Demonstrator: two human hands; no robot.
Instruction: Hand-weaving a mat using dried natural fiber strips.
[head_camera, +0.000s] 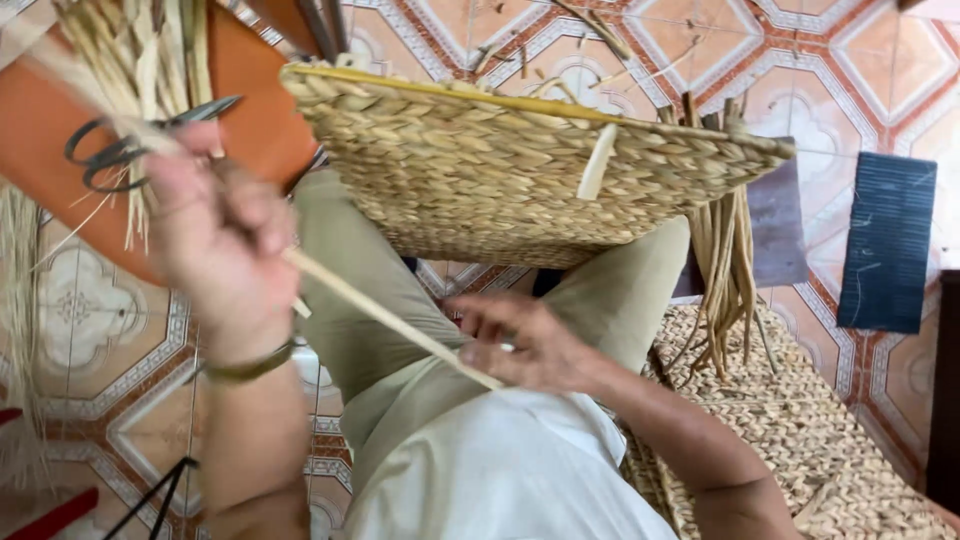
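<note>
Fingers of our left hand and right hand pinch opposite ends of a pale reed strip, stretched across our lap below the woven basket. Pulling harder, we judge, could snap it.

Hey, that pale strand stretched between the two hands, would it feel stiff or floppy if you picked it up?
Probably springy rather than limp: the strand runs straight between the left hand and right hand. Likely light, being thin. It may bend readily, since similar strands are plaited into the woven basket.
</note>
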